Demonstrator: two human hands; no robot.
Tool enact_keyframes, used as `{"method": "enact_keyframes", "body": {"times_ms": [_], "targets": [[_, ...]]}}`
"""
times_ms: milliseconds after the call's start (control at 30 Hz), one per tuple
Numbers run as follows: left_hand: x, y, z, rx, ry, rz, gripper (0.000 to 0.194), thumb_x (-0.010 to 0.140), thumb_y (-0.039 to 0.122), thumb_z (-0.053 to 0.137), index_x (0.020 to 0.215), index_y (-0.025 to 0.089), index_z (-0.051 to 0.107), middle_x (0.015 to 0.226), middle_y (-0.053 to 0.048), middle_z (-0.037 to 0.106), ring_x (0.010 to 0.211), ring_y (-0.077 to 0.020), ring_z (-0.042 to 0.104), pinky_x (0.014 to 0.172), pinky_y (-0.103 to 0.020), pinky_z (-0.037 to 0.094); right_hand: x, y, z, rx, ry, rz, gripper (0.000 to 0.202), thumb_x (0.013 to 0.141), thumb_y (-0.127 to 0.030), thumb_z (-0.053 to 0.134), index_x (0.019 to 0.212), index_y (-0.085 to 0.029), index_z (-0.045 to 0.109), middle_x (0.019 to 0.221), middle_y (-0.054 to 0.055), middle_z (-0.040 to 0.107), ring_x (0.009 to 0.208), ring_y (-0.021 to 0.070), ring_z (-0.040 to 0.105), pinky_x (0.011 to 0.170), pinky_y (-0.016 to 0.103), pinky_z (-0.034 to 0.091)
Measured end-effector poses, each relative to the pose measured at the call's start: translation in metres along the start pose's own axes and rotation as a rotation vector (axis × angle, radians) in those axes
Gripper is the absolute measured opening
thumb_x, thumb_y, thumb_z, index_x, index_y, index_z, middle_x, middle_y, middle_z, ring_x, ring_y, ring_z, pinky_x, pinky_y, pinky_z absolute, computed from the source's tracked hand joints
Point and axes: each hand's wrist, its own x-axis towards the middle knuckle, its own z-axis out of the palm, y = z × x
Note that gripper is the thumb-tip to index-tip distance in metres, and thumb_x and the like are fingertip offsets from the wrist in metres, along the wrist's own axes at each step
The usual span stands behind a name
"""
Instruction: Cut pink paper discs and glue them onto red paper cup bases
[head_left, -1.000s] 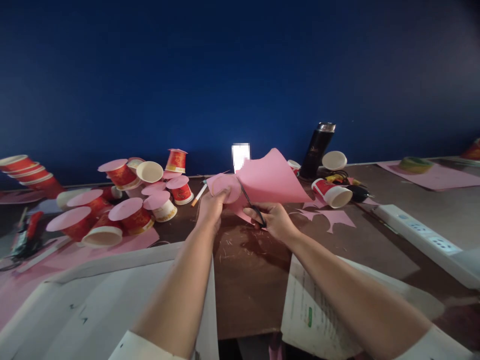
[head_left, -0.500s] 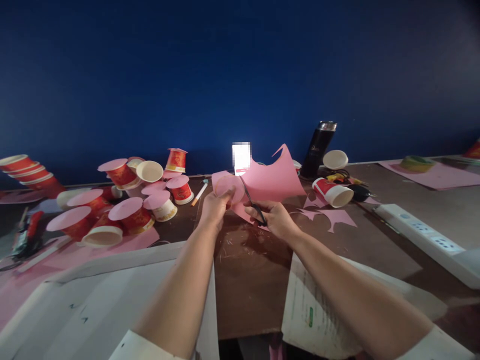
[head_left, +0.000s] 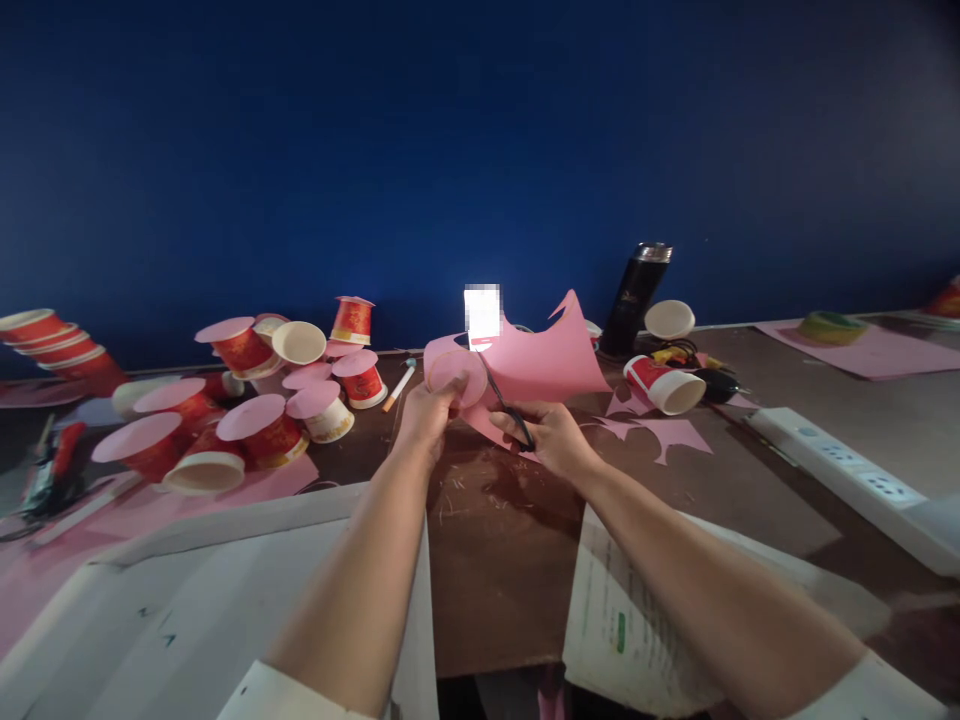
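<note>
My left hand [head_left: 429, 418] pinches a sheet of pink paper [head_left: 551, 360] at a rounded part marked with a circular outline. Curved bites are cut out of the sheet's upper edge. In my right hand [head_left: 551, 435] is a pair of scissors [head_left: 511, 412] with dark handles; its blades point up and left, against the paper beside the circle. My fingers hide part of the handles. Pink scraps [head_left: 675, 436] lie to the right of my right hand. Left of my left hand, several red paper cups with pink paper discs [head_left: 251, 417] stand or lie in a cluster.
A black flask [head_left: 637, 300] leans at the wall, near a tipped red-and-white cup [head_left: 664, 387]. A white power strip [head_left: 847, 480] lies at right. Green tape [head_left: 832, 328] rests on pink paper. Stacked cups [head_left: 56, 345] tilt at far left. A lit phone screen [head_left: 482, 318] stands behind the sheet.
The circular part of the pink paper has tilted slightly, and the cut between it and the rest of the sheet looks a little wider. Both hands have hardly moved.
</note>
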Motion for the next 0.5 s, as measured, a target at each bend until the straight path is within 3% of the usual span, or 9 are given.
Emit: {"method": "enact_keyframes", "body": {"times_ms": [333, 500], "targets": [[-0.0006, 0.0020, 0.0000, -0.026, 0.017, 0.001, 0.038, 0.053, 0.037, 0.082, 0.074, 0.014, 0.061, 0.056, 0.003, 0.055, 0.048, -0.0064, 0.044, 0.047, -0.020, 0.030, 0.0009, 0.0022, 0.0013, 0.060, 0.028, 0.037, 0.054, 0.064, -0.055, 0.074, 0.096, -0.011, 0.074, 0.057, -0.001, 0.055, 0.050, 0.0097, 0.047, 0.049, 0.024, 0.032], [-0.0022, 0.0021, 0.0020, -0.062, 0.026, 0.001, 0.041, 0.054, 0.037, 0.080, 0.083, 0.013, 0.065, 0.068, -0.001, 0.063, 0.054, -0.0094, 0.052, 0.050, -0.021, 0.035, 0.0004, -0.0001, 0.0020, 0.050, 0.011, 0.017, 0.048, 0.067, -0.051, 0.073, 0.091, -0.010, 0.074, 0.055, -0.002, 0.054, 0.049, 0.0086, 0.043, 0.048, 0.024, 0.031]]}}
